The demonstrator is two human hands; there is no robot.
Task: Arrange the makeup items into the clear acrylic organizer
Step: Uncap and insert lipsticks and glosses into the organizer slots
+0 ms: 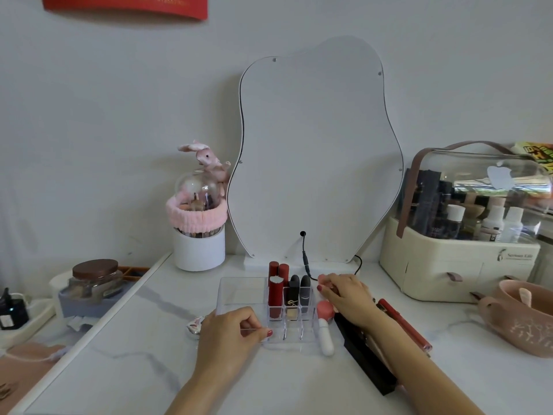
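A clear acrylic organizer (pixel 239 290) sits on the white marble table, in front of the mirror. Its right-hand slots hold three dark red lipsticks (pixel 275 290) and two black ones (pixel 299 290). My left hand (pixel 230 333) rests on the organizer's front left edge, thumb and finger pinching the rim. My right hand (pixel 347 295) lies just right of the organizer, fingers curled over something small and pinkish that I cannot make out. Under and beside that hand lie a white applicator with a pink sponge tip (pixel 325 327), a red lip-gloss tube (pixel 404 324) and a long black case (pixel 365 357).
A wavy mirror (pixel 314 151) stands behind, its black cable (pixel 305 256) hanging near the lipsticks. A white brush holder (pixel 200 250) is at back left, a cream cosmetics box (pixel 457 265) and a pink bowl (pixel 520 319) on the right. A small silver item (pixel 196 326) lies left of my left hand.
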